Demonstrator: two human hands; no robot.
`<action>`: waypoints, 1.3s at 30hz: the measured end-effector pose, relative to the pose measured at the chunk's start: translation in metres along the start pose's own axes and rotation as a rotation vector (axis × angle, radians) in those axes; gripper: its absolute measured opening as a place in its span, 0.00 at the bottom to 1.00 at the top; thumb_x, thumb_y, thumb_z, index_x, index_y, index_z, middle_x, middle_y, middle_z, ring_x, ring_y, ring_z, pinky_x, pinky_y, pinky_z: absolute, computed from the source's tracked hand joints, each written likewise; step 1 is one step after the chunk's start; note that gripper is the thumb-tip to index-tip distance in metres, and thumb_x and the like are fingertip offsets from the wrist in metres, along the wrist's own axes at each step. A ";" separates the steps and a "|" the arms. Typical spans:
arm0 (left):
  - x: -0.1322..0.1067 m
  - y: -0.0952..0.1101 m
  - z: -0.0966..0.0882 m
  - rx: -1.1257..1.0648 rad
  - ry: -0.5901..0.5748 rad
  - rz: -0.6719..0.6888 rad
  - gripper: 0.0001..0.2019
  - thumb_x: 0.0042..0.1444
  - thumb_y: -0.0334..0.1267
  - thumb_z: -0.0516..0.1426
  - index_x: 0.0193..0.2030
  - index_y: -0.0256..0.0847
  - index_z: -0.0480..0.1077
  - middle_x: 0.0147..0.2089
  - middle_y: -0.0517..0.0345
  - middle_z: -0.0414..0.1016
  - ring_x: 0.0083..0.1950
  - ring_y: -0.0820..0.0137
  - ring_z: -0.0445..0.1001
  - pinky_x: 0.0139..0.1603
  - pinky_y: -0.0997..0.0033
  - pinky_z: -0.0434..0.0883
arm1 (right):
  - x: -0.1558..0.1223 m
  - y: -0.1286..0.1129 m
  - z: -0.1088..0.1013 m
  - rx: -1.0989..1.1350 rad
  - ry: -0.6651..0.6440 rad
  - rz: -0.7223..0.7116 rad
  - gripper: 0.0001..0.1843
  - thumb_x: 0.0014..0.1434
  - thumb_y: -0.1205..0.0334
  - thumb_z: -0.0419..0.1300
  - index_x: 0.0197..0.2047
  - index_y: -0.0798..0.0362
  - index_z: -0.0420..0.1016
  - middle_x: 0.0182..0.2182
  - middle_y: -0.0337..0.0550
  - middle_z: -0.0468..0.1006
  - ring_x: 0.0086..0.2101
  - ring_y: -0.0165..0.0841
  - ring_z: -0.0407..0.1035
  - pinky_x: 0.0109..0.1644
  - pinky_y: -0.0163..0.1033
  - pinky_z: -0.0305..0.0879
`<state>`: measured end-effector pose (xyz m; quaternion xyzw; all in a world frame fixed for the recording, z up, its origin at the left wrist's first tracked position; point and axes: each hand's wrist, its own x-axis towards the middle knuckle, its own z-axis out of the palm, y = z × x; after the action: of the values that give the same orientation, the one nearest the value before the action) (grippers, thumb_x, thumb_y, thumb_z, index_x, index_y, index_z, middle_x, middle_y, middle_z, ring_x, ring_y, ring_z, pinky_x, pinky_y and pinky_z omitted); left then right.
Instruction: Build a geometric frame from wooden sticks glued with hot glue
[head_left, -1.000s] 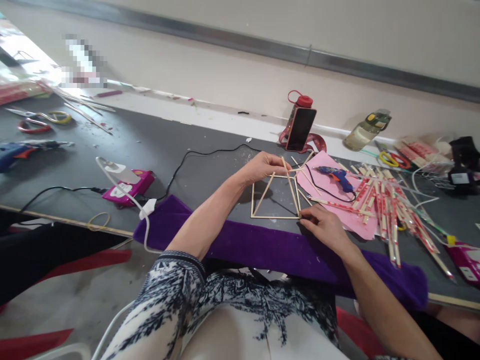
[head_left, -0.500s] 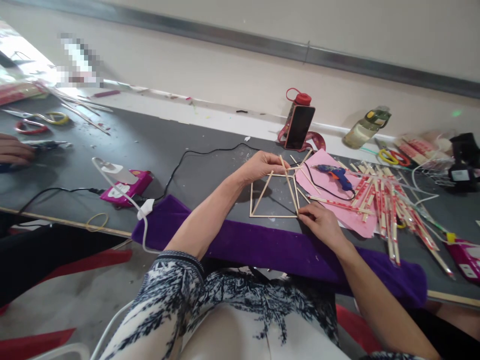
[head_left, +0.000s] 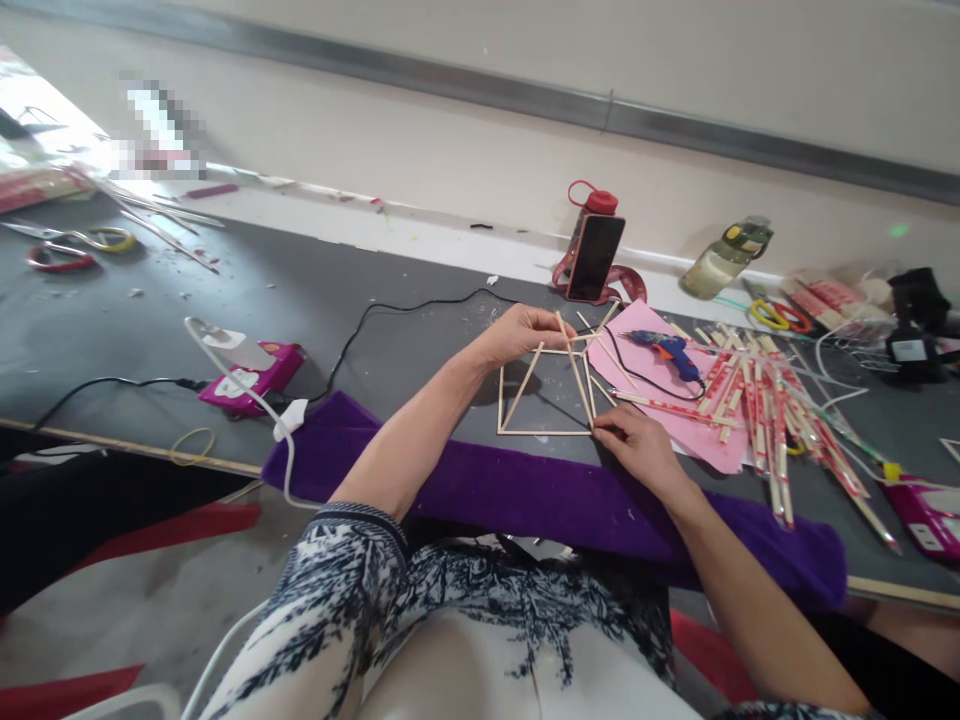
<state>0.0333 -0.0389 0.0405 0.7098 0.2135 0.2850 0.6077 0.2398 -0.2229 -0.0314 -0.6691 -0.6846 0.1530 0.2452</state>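
Note:
A frame of thin wooden sticks (head_left: 545, 433) lies on the grey table, with a square base and slanted sticks rising from its corners. My left hand (head_left: 525, 332) is closed at the far side of the frame, fingers around the upper part of a slanted stick. At the near right corner, my right hand (head_left: 637, 440) pinches the lower end of that stick where it meets the base. The exact contact under the fingertips is hidden. Right of the frame, a blue hot glue gun (head_left: 664, 350) rests on a pink sheet (head_left: 724, 452).
Chopsticks in red-and-white wrappers (head_left: 761, 400) are piled on the right. A phone (head_left: 596, 257) leans on a red-capped bottle (head_left: 600, 203); a green bottle (head_left: 726, 258) stands behind. Purple cloth (head_left: 525, 490) lines the near edge. A pink power strip (head_left: 255, 380) and scissors (head_left: 64, 255) lie left.
Both my hands keep their hold on the stick frame, almost unmoved. Another person's hand at the left edge has gone out of view. The view has shifted slightly.

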 end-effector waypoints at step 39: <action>0.004 0.001 -0.005 -0.047 -0.030 -0.076 0.12 0.48 0.38 0.66 0.40 0.38 0.80 0.39 0.54 0.81 0.40 0.73 0.77 0.51 0.68 0.70 | -0.020 0.010 -0.019 -0.434 0.069 0.172 0.11 0.65 0.56 0.54 0.42 0.49 0.76 0.39 0.41 0.78 0.35 0.35 0.74 0.30 0.37 0.58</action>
<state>0.0324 -0.0327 0.0421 0.6910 0.2242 0.2560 0.6377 0.2580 -0.2441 -0.0229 -0.7670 -0.6331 -0.0005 0.1046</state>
